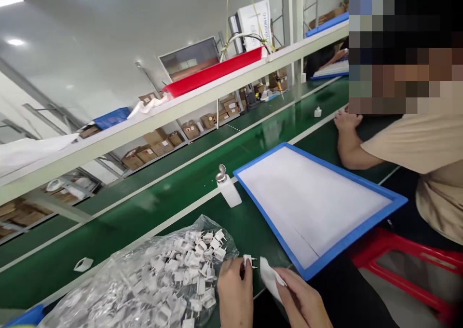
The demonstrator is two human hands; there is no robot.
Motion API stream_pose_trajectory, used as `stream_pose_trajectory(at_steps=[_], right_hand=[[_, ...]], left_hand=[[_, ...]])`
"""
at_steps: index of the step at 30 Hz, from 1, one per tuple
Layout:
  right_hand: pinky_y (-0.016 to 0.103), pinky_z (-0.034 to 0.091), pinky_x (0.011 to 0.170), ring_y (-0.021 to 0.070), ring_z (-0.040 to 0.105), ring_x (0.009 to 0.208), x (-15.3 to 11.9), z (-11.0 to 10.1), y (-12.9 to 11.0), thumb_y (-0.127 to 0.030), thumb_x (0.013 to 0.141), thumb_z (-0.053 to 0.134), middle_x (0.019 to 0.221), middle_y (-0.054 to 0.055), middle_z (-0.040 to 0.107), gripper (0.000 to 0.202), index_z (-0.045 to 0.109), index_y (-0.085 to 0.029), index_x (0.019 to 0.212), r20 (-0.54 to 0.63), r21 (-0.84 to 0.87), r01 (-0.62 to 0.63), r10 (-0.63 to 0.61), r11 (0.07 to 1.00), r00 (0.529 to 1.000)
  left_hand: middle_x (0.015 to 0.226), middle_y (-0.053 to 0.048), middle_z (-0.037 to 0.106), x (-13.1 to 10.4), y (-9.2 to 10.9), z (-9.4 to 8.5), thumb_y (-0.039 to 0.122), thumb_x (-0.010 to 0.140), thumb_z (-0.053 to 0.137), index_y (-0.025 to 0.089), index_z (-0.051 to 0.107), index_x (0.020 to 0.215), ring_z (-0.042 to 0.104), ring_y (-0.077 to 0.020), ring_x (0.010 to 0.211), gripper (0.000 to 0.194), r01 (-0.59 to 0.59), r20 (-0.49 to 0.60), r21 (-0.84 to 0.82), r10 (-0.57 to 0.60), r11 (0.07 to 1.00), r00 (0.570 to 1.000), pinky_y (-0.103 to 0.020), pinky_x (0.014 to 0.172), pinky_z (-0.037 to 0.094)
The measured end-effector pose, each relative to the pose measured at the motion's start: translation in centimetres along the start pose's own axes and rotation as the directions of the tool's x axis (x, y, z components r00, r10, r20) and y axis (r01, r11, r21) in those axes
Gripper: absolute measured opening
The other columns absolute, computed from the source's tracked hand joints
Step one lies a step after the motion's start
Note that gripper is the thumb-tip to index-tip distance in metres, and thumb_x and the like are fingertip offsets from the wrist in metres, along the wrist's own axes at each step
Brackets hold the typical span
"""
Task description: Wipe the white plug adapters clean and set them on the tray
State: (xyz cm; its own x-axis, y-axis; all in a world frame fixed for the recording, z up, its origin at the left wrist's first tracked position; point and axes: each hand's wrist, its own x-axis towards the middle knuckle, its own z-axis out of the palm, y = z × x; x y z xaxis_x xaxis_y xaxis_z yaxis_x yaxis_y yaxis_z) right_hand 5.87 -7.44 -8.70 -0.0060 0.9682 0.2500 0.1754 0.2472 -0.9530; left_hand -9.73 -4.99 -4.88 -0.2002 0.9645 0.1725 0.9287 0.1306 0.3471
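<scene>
Low in the head view, my left hand (237, 289) pinches a small white two-pin plug adapter (248, 259), its metal pins pointing right. Just beside it, my right hand (302, 296) is closed on a folded white cloth or wipe (269, 276), held a little apart from the adapter. A clear plastic bag (119, 270) full of white plug adapters (181, 270) lies open to the left of my left hand. Behind my hands stands a white pump bottle (230, 190) with its metal lid tipped up.
A white tray with a blue rim (285, 217) lies right of the bottle. A co-worker's arm (354, 140) rests on the bench at the right, above a red stool (405, 265). Across the green belt (152, 198) runs a pale shelf rail (202, 99). A white piece (83, 264) lies on the left.
</scene>
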Motion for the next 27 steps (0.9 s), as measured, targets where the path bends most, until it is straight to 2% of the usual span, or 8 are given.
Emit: stream_pose_trajectory(at_steps=[2, 4, 6, 9, 12, 16, 20, 27], right_hand=[[0.031, 0.056, 0.097, 0.0225, 0.066, 0.113, 1.4, 0.2, 0.3, -0.023, 0.103, 0.045, 0.125, 0.01, 0.069, 0.034, 0.061, -0.021, 0.133, 0.022, -0.138, 0.231, -0.231, 0.963, 0.973], [0.035, 0.052, 0.104, 0.0213, 0.06, 0.121, 2.7, 0.5, 0.4, -0.017, 0.103, 0.041, 0.131, 0.011, 0.064, 0.039, 0.053, -0.021, 0.14, 0.034, -0.195, 0.28, -0.279, 0.94, 0.96], [0.039, 0.053, 0.103, 0.0216, 0.058, 0.121, 3.7, 1.2, 0.4, -0.012, 0.102, 0.038, 0.13, 0.012, 0.064, 0.04, 0.052, -0.018, 0.139, 0.069, -0.23, 0.281, -0.273, 0.932, 0.96], [0.041, 0.056, 0.097, 0.0236, 0.06, 0.114, 4.6, 2.4, 0.4, -0.006, 0.097, 0.04, 0.123, 0.011, 0.068, 0.041, 0.06, -0.017, 0.131, 0.178, -0.291, 0.337, -0.295, 0.895, 0.939], [0.042, 0.058, 0.094, 0.0254, 0.061, 0.112, 4.4, 2.9, 0.8, -0.003, 0.092, 0.044, 0.125, 0.01, 0.07, 0.045, 0.062, -0.015, 0.131, 0.287, -0.342, 0.422, -0.334, 0.84, 0.898], [0.045, 0.057, 0.094, 0.0295, 0.062, 0.117, 2.8, 2.5, 1.5, -0.007, 0.093, 0.05, 0.135, 0.014, 0.065, 0.045, 0.058, -0.01, 0.137, 0.389, -0.391, 0.548, -0.407, 0.74, 0.827], [0.041, 0.059, 0.086, 0.028, 0.066, 0.108, 1.9, 1.9, 1.6, -0.007, 0.091, 0.052, 0.138, 0.013, 0.063, 0.043, 0.063, -0.011, 0.132, 0.461, -0.389, 0.634, -0.455, 0.668, 0.762], [0.041, 0.058, 0.086, 0.025, 0.06, 0.1, 2.7, 2.8, 1.0, -0.005, 0.093, 0.047, 0.139, 0.011, 0.063, 0.048, 0.055, -0.013, 0.14, 0.445, -0.352, 0.517, -0.346, 0.78, 0.826]], left_hand=[[0.09, -0.011, 0.075, -0.1, -0.9, -0.7, 0.039, 0.093, 0.057, 0.017, 0.075, 0.106, 0.07, -0.0254, 0.076, 0.031, 0.019, 0.044, -0.134, -0.013, 0.991, 0.999, -0.037, 0.072, 0.057], [0.103, -0.011, 0.075, 0.1, -1.8, -1.4, 0.036, 0.09, 0.06, 0.018, 0.068, 0.124, 0.069, -0.0238, 0.078, 0.039, 0.02, 0.108, -0.264, 0.009, 0.964, 0.994, -0.036, 0.074, 0.058], [0.117, -0.01, 0.073, 0.4, -2.5, -1.4, 0.02, 0.086, 0.06, 0.021, 0.063, 0.133, 0.07, -0.0236, 0.091, 0.048, -0.042, 0.154, -0.346, 0.101, 0.937, 0.983, -0.036, 0.084, 0.058], [0.112, -0.009, 0.074, 0.9, -3.1, -0.4, 0.004, 0.077, 0.053, 0.023, 0.07, 0.124, 0.068, -0.0243, 0.102, 0.054, -0.13, 0.142, -0.396, 0.2, 0.909, 0.969, -0.036, 0.091, 0.057], [0.093, -0.009, 0.073, 1.2, -3.5, 0.8, 0.004, 0.077, 0.049, 0.019, 0.075, 0.113, 0.07, -0.0229, 0.085, 0.047, -0.116, 0.119, -0.394, 0.176, 0.912, 0.977, -0.034, 0.078, 0.06], [0.092, -0.007, 0.075, 1.1, -4.2, 1.4, 0.004, 0.077, 0.046, 0.022, 0.077, 0.111, 0.072, -0.0218, 0.081, 0.05, -0.127, 0.08, -0.367, 0.168, 0.921, 0.983, -0.033, 0.077, 0.061], [0.093, -0.007, 0.077, 1.2, -4.6, 1.5, 0.003, 0.077, 0.046, 0.023, 0.077, 0.113, 0.074, -0.0206, 0.08, 0.052, -0.153, 0.08, -0.347, 0.192, 0.925, 0.978, -0.031, 0.077, 0.062], [0.099, -0.01, 0.077, 1.5, -4.6, 1.7, 0.0, 0.078, 0.044, 0.018, 0.075, 0.117, 0.075, -0.0225, 0.089, 0.053, -0.156, 0.045, -0.321, 0.18, 0.934, 0.983, -0.034, 0.083, 0.062]])
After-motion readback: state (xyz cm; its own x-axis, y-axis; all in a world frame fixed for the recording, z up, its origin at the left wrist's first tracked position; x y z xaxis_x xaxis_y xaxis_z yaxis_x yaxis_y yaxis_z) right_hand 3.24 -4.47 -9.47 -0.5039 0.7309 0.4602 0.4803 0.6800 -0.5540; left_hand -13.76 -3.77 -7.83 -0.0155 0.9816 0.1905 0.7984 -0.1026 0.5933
